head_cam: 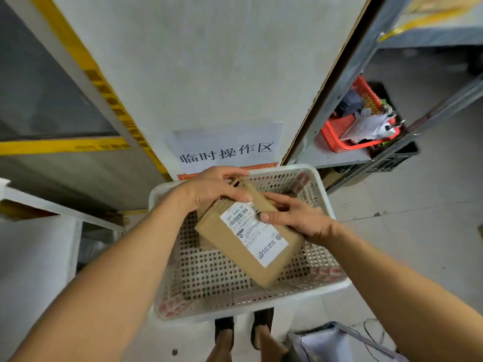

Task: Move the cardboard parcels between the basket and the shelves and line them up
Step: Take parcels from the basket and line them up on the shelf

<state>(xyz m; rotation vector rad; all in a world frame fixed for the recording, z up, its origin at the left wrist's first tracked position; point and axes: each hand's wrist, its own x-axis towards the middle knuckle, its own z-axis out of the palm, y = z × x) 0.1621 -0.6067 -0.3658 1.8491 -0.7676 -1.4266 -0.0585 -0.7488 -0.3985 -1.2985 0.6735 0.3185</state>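
Cardboard parcel w/ white label up, tilted, was held over the white perforated basket; more corrugated pieces sat under its far end. Left hand gripped the far end from above, right hand pinched the right edge. Step looked like pick-out from basket, prob. Next: lift clear, carry to a shelf, set square w/ the edge.

Both bare forearms are being extended forward and inward from the lower corners of the view. The left hand is being held palm down with fingers curled in a grip, thumb tucked beneath. The right hand is being kept lower, its fingers bent and pinching, its wrist angled inward.
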